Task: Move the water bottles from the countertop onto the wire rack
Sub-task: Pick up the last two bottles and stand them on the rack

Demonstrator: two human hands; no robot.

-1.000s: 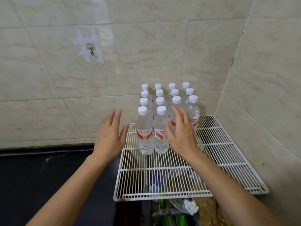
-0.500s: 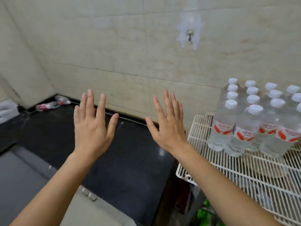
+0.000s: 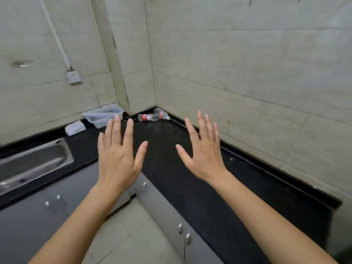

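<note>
Two clear water bottles with red labels lie on their sides in the far corner of the black countertop (image 3: 171,168): one bottle (image 3: 148,117) points left, the other bottle (image 3: 162,113) lies behind it along the right wall. My left hand (image 3: 119,155) and my right hand (image 3: 204,151) are held up in front of me with fingers straight and spread, palms away, holding nothing. Both hands are well short of the bottles. The wire rack is out of view.
A clear plastic basket (image 3: 103,115) and a white packet (image 3: 75,127) sit on the counter's left arm by the wall. A steel sink (image 3: 32,164) is set in the counter at the left. Grey cabinet doors (image 3: 171,221) with knobs run below.
My view has swung left, away from the wire rack and its bottles, toward the counter's corner. Both hands stayed raised and open, and the two lying bottles now sit near the centre.
</note>
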